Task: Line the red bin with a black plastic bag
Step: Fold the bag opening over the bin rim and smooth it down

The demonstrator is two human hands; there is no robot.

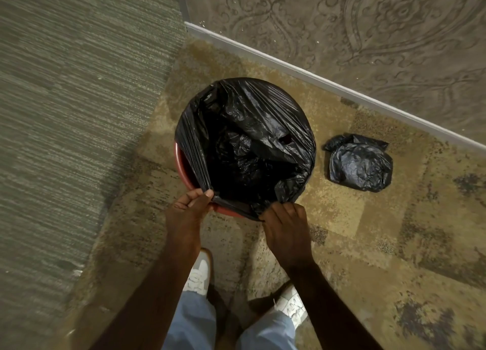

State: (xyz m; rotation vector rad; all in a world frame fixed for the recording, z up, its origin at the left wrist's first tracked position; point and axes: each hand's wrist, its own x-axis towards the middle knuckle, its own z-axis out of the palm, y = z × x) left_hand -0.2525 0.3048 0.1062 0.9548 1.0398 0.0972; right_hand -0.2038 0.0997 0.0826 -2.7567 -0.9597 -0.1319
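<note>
While I stand over the bin point(184, 162) w/ my shoes near it on the rug point(342, 218), the bag point(249, 139) is in it & its top is folded over most of the rim. Only the near-left bit of red rim shows. My left hand point(188, 207) pinches the bag edge tight btwn thumb & fingers, right at the near rim. My right hand point(285, 222) is curled shut on the edge too, a bit to the right, where the bag bunches up.

What could go wrong: the bag looks pulled tight on the left side. If I tug too hard, I think thin plastic could rip. There's a small dark spot in the bag wall, maybe a hole, can't tell. If I let go too soon, the edge may slip back inside. If I pull to one side, the far edge could pop off the rim, or the bin could tip.

Another black bundle point(360, 165) lies on the rug, right of the bin, not touching it.
</note>
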